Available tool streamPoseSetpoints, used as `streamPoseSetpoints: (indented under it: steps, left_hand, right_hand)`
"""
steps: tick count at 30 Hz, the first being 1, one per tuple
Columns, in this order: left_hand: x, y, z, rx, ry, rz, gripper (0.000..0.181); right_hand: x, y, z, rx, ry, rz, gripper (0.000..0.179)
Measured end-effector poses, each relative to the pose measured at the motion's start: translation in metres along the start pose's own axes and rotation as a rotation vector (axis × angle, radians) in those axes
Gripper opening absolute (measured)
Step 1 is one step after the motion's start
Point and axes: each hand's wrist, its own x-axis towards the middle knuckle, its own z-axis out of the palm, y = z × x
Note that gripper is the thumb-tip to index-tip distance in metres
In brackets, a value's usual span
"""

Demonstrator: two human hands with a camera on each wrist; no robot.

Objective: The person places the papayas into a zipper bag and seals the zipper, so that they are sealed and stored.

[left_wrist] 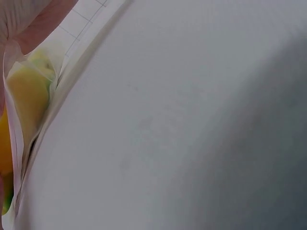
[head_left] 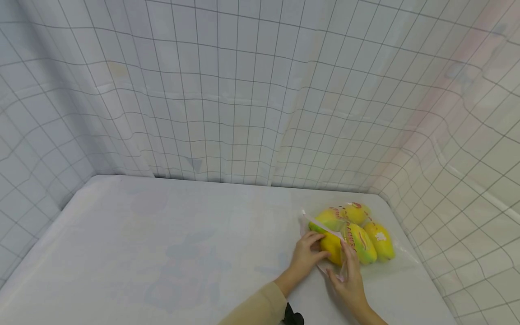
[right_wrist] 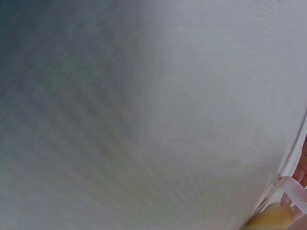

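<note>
A clear plastic bag (head_left: 400, 257) with red print lies at the right of the table, several yellow-green mangoes (head_left: 379, 241) inside. Its pale-rimmed mouth faces the person. At that mouth my left hand (head_left: 302, 257) grips the near end of a yellow mango (head_left: 331, 248), fingers above and thumb below. My right hand (head_left: 351, 282) holds the bag's rim, fingers along its upper edge and thumb at the lower side. In the left wrist view, part of a hand (left_wrist: 36, 24) overlaps the bag and fruit. The right wrist view catches only fingers (right_wrist: 300, 172) and a bit of mango (right_wrist: 273, 218).
A white cloth covers the table (head_left: 162, 243). White curtains with a dark grid (head_left: 243, 90) hang behind it and along both sides, the right one close to the bag. A small black object (head_left: 293, 316) shows at the bottom edge by the left sleeve.
</note>
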Motion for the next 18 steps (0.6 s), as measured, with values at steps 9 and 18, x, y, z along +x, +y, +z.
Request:
streamPoseSetpoints:
  steps: [9, 18]
  left_hand:
    - [0.0005, 0.0026, 0.004, 0.016, 0.007, -0.024, 0.044]
    - [0.0035, 0.003, 0.0093, 0.02, -0.016, -0.042, 0.043]
  right_hand:
    - [0.0023, -0.0011, -0.0002, -0.032, 0.018, -0.035, 0.085]
    - [0.0002, 0.0005, -0.0004, -0.034, 0.005, -0.014, 0.086]
